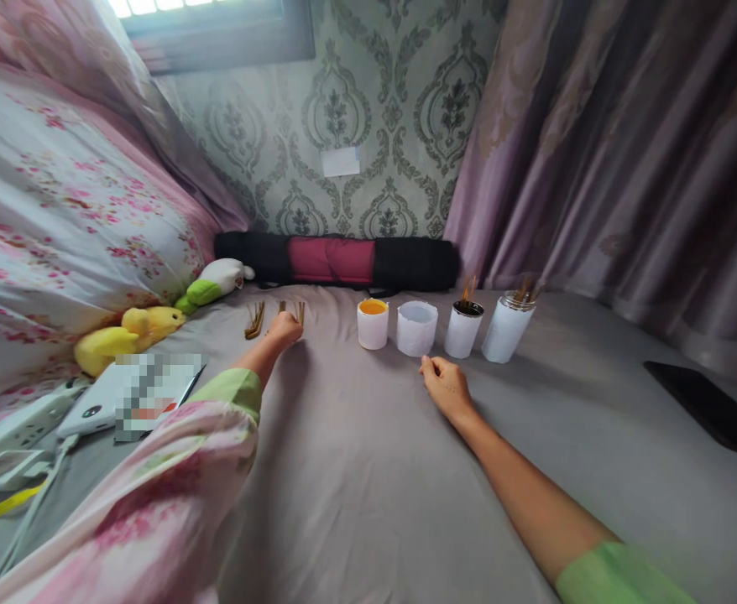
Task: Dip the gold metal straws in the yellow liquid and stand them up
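My left hand (285, 328) is closed, knuckles up, among thin brown sticks (300, 313) that show just behind it; what its fingers grip is hidden. Beside it, to the left, lies a bundle of bent brown sticks (254, 322). My right hand (447, 386) rests on the bed sheet with curled fingers and nothing visible in them. Just beyond it stands a wide white cup (416, 331). Left of that is a white cup with a yellow-orange inside (373, 327). To the right, a white-wrapped can (462, 334) and a taller white-wrapped can (508, 331), slightly tilted, hold brown sticks.
A black and maroon roll bag (331, 260) lies along the wall. Plush toys (154, 325), a white device (101, 407) and a power strip (25, 424) with a cable are on the left. A dark phone-like slab (708, 407) lies at the right on the grey sheet (343, 478).
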### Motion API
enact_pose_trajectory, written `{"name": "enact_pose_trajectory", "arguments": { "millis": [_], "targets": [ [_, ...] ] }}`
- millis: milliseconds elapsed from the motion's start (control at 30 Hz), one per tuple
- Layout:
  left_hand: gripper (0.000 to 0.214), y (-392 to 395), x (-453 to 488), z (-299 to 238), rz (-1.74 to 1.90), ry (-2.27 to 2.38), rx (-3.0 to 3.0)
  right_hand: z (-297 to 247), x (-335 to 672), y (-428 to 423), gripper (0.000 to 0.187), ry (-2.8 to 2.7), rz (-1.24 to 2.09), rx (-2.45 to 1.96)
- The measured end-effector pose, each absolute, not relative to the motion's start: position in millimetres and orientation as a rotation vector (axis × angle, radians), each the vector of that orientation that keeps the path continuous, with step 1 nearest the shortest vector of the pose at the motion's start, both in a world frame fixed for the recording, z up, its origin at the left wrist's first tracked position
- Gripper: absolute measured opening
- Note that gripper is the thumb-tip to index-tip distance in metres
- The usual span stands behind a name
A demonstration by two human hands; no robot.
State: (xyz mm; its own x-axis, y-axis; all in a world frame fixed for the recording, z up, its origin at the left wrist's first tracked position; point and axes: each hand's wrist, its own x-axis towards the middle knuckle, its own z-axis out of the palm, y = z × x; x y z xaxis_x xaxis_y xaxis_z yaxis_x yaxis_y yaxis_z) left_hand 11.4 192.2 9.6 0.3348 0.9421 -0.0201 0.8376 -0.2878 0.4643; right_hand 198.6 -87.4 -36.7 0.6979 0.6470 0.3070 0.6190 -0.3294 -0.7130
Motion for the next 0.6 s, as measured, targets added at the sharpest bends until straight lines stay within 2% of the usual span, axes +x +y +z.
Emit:
{"name": "enact_pose_trajectory", "arguments": {
  "millis": [600],
  "targets": [
    [0.019, 200.1, 9.0, 7.4, 0.296, 1.732, 2.422, -37.2, 198.4, -87.1, 0.040, -0.953, 0.048, -2.042]
  ]
}}
